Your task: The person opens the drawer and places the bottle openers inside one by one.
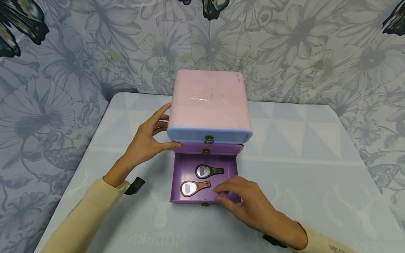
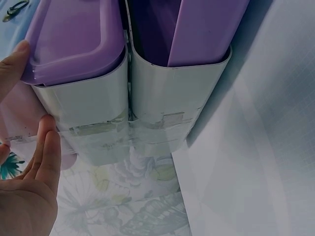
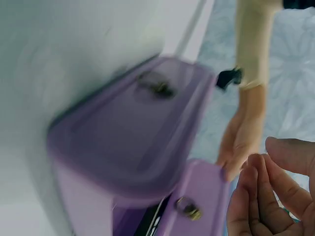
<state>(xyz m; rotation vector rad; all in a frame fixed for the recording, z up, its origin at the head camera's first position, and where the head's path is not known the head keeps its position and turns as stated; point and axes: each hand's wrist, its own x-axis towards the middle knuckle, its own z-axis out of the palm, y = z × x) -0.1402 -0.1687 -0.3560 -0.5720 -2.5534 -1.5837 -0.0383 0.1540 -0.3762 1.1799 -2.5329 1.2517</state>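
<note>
A small drawer cabinet [image 1: 209,100] with a pink top stands on the table, its lowest purple drawer [image 1: 186,165] pulled out. Inside lie two flat bottle openers with round metal heads, a black one [image 1: 202,171] behind and a brown one [image 1: 190,188] in front. My left hand [image 1: 143,142] braces the cabinet's left side, fingers straight along the wall and thumb at the front corner. Over the drawer's right front corner is my right hand [image 1: 250,198], fingers loosely bent and holding nothing. Its fingertips point towards the brown opener.
The blue top drawer front [image 1: 190,134] and the purple middle front [image 1: 190,149] are both closed, each with a small ring pull. Beneath everything is a pale patterned table cover [image 1: 303,168]. Flowered cloth [image 1: 218,45] rises behind the table. Clear tape crosses the cabinet's side [image 2: 103,132].
</note>
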